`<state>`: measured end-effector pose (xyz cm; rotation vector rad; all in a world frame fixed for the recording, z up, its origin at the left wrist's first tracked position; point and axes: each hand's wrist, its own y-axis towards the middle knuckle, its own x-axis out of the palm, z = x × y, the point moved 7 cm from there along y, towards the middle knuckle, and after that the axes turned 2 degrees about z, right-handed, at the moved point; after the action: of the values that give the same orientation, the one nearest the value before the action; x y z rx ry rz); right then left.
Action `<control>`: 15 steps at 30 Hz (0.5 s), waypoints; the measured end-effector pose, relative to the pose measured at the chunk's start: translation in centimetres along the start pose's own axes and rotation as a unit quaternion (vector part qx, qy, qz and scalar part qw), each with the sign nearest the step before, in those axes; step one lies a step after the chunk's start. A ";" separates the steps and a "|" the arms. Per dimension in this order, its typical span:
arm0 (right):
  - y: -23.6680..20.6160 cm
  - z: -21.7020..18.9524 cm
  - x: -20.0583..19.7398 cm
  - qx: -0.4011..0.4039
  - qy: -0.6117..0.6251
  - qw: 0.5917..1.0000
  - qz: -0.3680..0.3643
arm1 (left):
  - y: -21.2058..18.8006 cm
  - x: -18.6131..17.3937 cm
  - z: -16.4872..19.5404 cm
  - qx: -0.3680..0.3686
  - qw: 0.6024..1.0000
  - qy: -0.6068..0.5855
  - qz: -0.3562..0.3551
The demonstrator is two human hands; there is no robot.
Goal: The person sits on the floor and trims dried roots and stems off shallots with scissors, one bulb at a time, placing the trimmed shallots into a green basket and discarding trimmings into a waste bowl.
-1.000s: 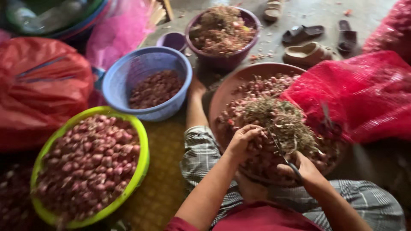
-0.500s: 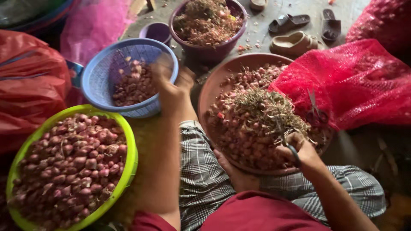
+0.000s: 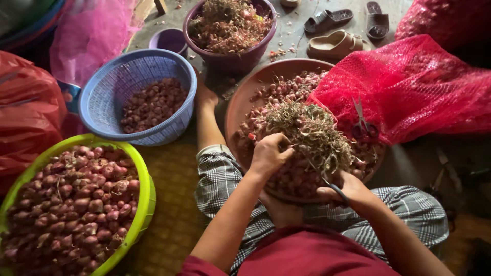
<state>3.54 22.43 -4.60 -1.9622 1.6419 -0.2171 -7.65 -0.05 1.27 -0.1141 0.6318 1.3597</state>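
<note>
Shallots [image 3: 299,122] under left hand [image 3: 268,153] (right hand [image 3: 342,191] apparently grips scissors [image 3: 335,188]).

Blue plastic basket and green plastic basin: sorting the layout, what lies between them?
In the head view, nothing: the blue plastic basket and green plastic basin nearly touch, with only a sliver of woven mat between.

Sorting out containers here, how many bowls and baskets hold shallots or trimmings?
4: green basket lower left, blue basket upper left, purple tub top centre, brown tray on the lap. More may be hidden beyond the frame.

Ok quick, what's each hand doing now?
Left hand: closed on shallots from the brown tray.
Right hand: closed around scissors.
</note>
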 end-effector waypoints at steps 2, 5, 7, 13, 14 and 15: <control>0.4 -0.6 0.9 -0.010 0.014 1.000 -0.021 | -0.7 0.2 -0.6 -0.054 0.995 -0.087 -0.008; 1.1 -2.0 2.2 -0.006 0.078 0.997 -0.024 | -1.8 0.5 -0.5 -0.094 0.983 -0.156 -0.004; 1.2 -3.2 2.7 -0.022 0.116 0.993 -0.008 | -2.1 0.8 -0.5 -0.110 0.979 -0.170 0.000; 0.4 -5.8 2.9 -0.171 0.175 0.969 0.029 | -2.6 1.9 -2.6 -0.135 0.972 -0.192 0.015; 0.4 -5.3 2.6 -0.159 0.180 0.970 0.029 | -2.5 1.9 -3.0 -0.128 0.973 -0.191 0.030; 0.5 -4.7 2.4 -0.148 0.187 0.971 0.031 | -2.3 1.8 -3.3 -0.121 0.974 -0.189 0.043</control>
<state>1.52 18.61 -1.54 -2.1841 2.0740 -0.3537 -6.51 -0.40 -3.02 -0.0221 0.1511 1.4907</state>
